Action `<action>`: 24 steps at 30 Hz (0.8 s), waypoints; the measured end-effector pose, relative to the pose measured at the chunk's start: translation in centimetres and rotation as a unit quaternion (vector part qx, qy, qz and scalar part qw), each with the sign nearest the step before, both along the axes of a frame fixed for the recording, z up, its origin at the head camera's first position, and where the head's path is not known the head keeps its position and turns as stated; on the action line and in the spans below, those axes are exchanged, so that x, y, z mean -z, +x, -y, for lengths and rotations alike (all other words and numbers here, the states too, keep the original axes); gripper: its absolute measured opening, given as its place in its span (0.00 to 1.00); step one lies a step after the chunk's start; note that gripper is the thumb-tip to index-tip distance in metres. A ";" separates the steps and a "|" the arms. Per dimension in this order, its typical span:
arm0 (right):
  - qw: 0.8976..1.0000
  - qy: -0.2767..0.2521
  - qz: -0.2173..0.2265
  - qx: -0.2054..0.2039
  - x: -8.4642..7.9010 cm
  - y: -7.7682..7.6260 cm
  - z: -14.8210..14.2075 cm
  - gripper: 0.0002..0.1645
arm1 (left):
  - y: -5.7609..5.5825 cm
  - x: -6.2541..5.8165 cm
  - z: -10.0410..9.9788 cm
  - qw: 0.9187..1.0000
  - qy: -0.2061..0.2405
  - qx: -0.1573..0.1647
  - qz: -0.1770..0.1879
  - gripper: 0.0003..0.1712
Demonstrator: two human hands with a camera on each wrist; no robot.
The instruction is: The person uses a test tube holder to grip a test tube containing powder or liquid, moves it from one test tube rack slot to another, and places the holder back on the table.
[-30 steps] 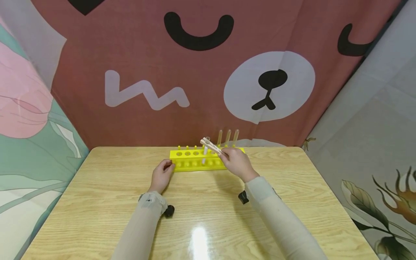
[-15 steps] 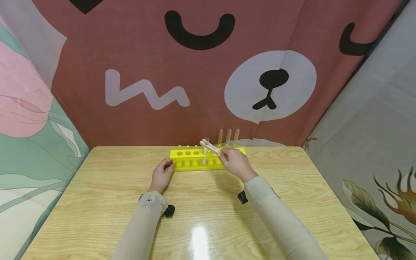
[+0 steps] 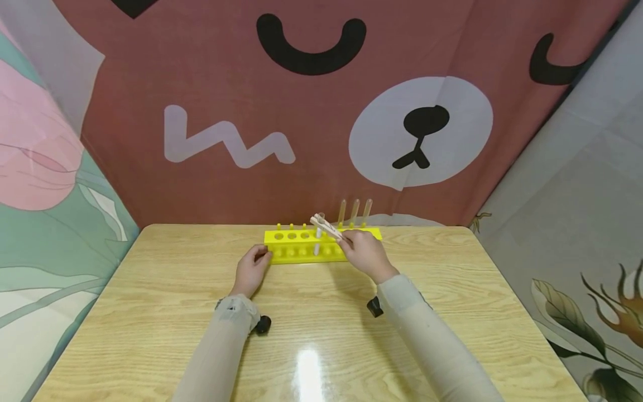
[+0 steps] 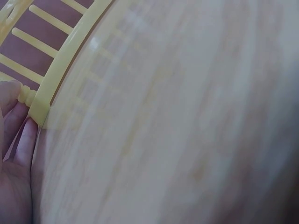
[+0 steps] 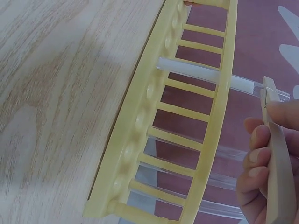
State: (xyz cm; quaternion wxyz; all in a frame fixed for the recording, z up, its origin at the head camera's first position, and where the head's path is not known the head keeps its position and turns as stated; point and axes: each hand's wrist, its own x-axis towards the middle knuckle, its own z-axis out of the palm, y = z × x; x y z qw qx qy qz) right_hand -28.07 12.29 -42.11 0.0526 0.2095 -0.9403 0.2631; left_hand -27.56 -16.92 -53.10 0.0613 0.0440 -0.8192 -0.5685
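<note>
A yellow test tube rack [image 3: 291, 259] stands at the back of the table. My left hand [image 3: 251, 271] holds its left end, fingers about the end post [image 4: 27, 95]. My right hand [image 3: 368, 254] grips a wooden test tube clamp [image 3: 326, 226]. The clamp's wooden tips [image 5: 269, 88] are around the upper part of a glass test tube [image 5: 187, 69] with white contents. That tube passes through a hole near the rack's middle, its lower end right at the rack's base. Behind the rack, several clear test tubes [image 3: 355, 211] stand upside down on pegs at the right.
Bare pegs [image 3: 291, 226] rise behind the rack's left half, beside open holes [image 3: 278, 236]. A patterned red cloth [image 3: 226, 184] hangs directly behind the table's [image 3: 176, 312] back edge. Black wrist cameras [image 3: 263, 325] sit under both sleeves.
The white-filled tube and the clamp have come down very slightly in the rack. The left hand keeps its place, and the head view has shifted a little.
</note>
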 end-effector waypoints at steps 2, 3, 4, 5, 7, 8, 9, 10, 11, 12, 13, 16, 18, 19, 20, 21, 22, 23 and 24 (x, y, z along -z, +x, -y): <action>1.000 -0.002 -0.002 0.000 0.1 0.0 0.0 0.13 | 0.0 0.0 0.0 1.000 0.000 0.001 -0.002 0.16; 1.000 -0.003 -0.003 0.001 0.1 0.0 0.0 0.13 | 0.0 0.0 0.0 1.000 0.000 0.002 -0.003 0.15; 1.000 -0.002 -0.004 0.001 0.2 0.0 0.0 0.13 | 0.0 0.0 0.0 1.000 0.000 0.002 -0.003 0.15; 1.000 -0.002 -0.005 0.002 0.3 0.0 0.0 0.13 | 0.0 0.1 0.0 1.000 0.000 0.002 -0.004 0.15; 1.000 -0.003 -0.008 0.002 0.4 0.0 0.0 0.13 | 0.0 0.1 0.0 1.000 0.000 0.001 -0.005 0.15; 1.000 -0.004 -0.010 0.001 0.4 0.0 0.0 0.12 | 0.0 0.1 0.0 1.000 -0.001 0.001 -0.006 0.16; 1.000 -0.005 -0.012 0.001 0.4 0.0 0.0 0.12 | -0.1 0.1 0.0 1.000 -0.001 0.000 -0.006 0.16; 1.000 -0.005 -0.014 0.001 0.4 0.0 0.0 0.12 | -0.1 0.2 0.0 1.000 -0.001 0.000 -0.007 0.16; 1.000 -0.006 -0.015 0.001 0.4 0.0 0.0 0.12 | -0.1 0.2 0.0 1.000 -0.001 -0.001 -0.008 0.16; 1.000 -0.006 -0.017 0.001 0.3 0.0 0.1 0.12 | -0.1 0.2 0.0 1.000 -0.001 -0.001 -0.008 0.16; 1.000 -0.007 -0.019 0.002 0.3 0.0 0.1 0.12 | -0.1 0.2 0.1 1.000 -0.001 -0.002 -0.009 0.16; 1.000 -0.006 -0.019 0.003 0.3 0.0 0.1 0.12 | -0.1 0.2 0.1 1.000 -0.002 -0.003 -0.011 0.17; 1.000 -0.005 -0.018 0.003 0.3 0.0 0.1 0.12 | -0.2 0.3 0.1 1.000 -0.002 -0.002 -0.012 0.17; 1.000 -0.006 -0.016 0.003 0.3 0.0 0.1 0.12 | -0.2 0.3 0.1 1.000 -0.004 -0.002 -0.012 0.17; 1.000 -0.007 -0.015 0.002 0.3 0.0 0.1 0.13 | -0.2 0.3 0.1 1.000 -0.004 -0.002 -0.011 0.17; 1.000 -0.008 -0.014 0.002 0.3 0.1 0.0 0.13 | -0.2 0.3 0.1 1.000 -0.006 -0.001 -0.011 0.17; 1.000 -0.009 -0.013 0.002 0.4 0.1 0.0 0.13 | -0.2 0.4 0.1 1.000 -0.005 -0.002 -0.010 0.16; 1.000 -0.009 -0.014 0.003 0.4 0.1 0.0 0.13 | -0.2 0.4 0.1 1.000 -0.007 -0.001 -0.009 0.16; 1.000 -0.010 -0.014 0.003 0.4 0.1 -0.1 0.13 | -0.2 0.3 0.1 1.000 -0.007 -0.001 -0.008 0.16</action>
